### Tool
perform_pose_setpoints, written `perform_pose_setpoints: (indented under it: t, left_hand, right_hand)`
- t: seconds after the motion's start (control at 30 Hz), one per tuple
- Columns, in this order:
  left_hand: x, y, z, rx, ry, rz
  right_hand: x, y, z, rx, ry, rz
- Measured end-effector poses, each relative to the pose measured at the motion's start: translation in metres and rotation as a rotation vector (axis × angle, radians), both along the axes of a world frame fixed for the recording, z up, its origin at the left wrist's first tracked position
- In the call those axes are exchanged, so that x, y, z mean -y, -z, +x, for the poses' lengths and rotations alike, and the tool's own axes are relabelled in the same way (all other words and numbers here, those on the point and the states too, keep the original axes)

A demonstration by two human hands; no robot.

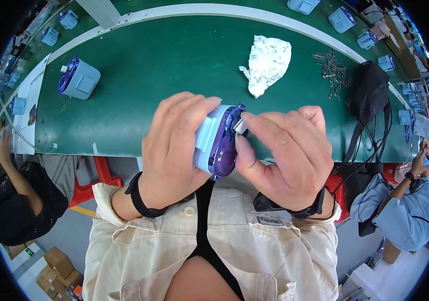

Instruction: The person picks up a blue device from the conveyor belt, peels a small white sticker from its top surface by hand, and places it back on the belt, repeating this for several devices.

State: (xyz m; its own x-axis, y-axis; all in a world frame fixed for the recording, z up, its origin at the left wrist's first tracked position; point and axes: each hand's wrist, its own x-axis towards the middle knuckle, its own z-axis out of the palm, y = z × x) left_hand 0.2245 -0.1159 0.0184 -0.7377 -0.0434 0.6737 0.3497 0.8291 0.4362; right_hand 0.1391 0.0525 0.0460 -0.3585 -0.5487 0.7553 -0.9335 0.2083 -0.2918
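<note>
- Across the upper middle, a green table point(174, 50) is spreading, and its surface is looking smooth and a little shiny, with a few small pale marks.
- Along its far side, a white rail point(214, 8) is running, and the fisheye lens is bending it into an arc.
- Around the table, other people are sitting: a person in black point(21, 205) at the left and a person in light blue point(400, 213) at the right.
- Below, a red stool point(101, 180) is standing on the grey floor, and brown cartons point(59, 266) are piling at the lower left.
- Near the front edge of the table, the left hand point(169, 143) is gripping the box point(204, 138), with fingers curving over its light blue side.
- The box is lying tilted, and its glossy purple lid point(224, 158) is facing right.
- The right hand point(292, 155) is pinching a small pale tab point(241, 126) between thumb and forefinger, at the lid.
- On the table, a second box point(82, 81) is resting at the left; a crumpled white sheet point(269, 62), a heap of thin metal pieces point(332, 72) and a black mesh bag point(370, 88) are lying toward the right.
</note>
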Motion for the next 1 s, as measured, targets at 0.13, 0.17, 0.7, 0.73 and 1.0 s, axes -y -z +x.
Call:
perform_pose_setpoints:
  t: [0.13, 0.17, 0.7, 0.73, 1.0]
  left_hand:
    - [-0.001, -0.001, 0.0, 0.041, 0.035, 0.026]
    - [-0.001, -0.001, 0.0, 0.045, 0.032, 0.025]
    - [-0.003, 0.004, -0.001, 0.234, 0.198, 0.4]
    - [-0.002, 0.002, -0.001, 0.223, 0.218, 0.376]
    - [-0.001, 0.01, 0.003, 0.23, 0.264, 0.41]
  right_hand:
    - [-0.003, 0.0, 0.001, 0.01, -0.025, 0.022]
    - [-0.003, -0.002, 0.002, 0.008, -0.014, 0.073]
    - [-0.008, 0.004, -0.008, 0.818, -0.243, -0.053]
    - [-0.006, 0.011, -0.011, 0.928, -0.329, -0.102]
    - [0.0, 0.015, -0.001, 1.587, -0.638, -0.299]
